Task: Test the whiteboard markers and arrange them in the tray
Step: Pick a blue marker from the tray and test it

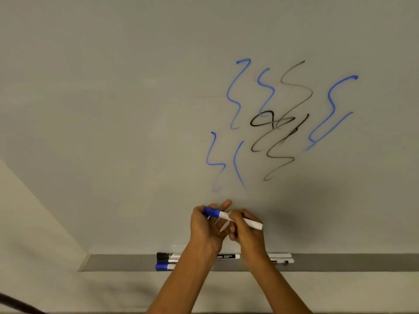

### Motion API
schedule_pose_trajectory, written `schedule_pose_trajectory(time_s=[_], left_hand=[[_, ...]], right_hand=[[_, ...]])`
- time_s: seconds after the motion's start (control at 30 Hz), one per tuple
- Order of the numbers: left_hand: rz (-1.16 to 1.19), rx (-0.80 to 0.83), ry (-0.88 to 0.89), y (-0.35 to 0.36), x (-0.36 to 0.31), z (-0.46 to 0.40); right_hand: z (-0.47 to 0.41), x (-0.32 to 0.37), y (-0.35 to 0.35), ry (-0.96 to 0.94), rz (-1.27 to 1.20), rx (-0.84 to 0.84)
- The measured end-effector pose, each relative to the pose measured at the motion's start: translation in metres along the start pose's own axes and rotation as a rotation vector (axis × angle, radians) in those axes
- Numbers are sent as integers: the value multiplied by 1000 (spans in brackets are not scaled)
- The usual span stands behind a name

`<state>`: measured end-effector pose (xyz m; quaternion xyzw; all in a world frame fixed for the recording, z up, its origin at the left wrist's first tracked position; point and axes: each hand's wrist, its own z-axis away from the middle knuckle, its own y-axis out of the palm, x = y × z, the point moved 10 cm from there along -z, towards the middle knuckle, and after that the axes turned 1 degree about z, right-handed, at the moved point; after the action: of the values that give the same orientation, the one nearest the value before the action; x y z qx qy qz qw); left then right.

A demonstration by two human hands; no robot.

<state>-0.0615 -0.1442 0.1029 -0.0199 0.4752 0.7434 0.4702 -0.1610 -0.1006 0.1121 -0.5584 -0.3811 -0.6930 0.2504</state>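
The left hand grips the blue cap end of a marker while the right hand clamps its white barrel. Below both wrists, more markers lie in the tray.

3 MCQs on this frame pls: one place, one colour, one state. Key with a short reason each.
1. Where do the spare markers lie?
A. in the grey tray under the whiteboard
B. on the floor
C. in a cup

2. What colour is the cap on the marker being held?
A. red
B. blue
C. green

3. What are the hands doing?
A. both hang idle
B. one writes on the board
C. both hold the same marker

Key:
1 A: the black-capped markers and a blue-capped marker lie in the tray.
2 B: the cap is blue.
3 C: the left hand holds the capped end and the right hand the barrel of the held marker, off the whiteboard.
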Motion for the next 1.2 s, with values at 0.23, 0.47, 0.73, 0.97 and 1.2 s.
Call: schedule_pose_trajectory(time_s=[0.23, 0.47, 0.73, 0.97, 1.2], left_hand=[[-218, -300, -107, -84, 47, -41], [-294, -477, -176, -148, 68, -59], [-265, -426, -252, -158, 80, -70], [-283, -333, -204, -157, 84, -83], [-286, -204, -138, -134, 93, -88]], right_hand=[[9, -141, -60, 666, -344, -343], [15, -206, -96, 713, -201, -400], [-2, -212, -110, 698, 141, -362], [-3, -220, -107, 735, 78, -284], [-8, -167, -190, 473, 561, -526]])
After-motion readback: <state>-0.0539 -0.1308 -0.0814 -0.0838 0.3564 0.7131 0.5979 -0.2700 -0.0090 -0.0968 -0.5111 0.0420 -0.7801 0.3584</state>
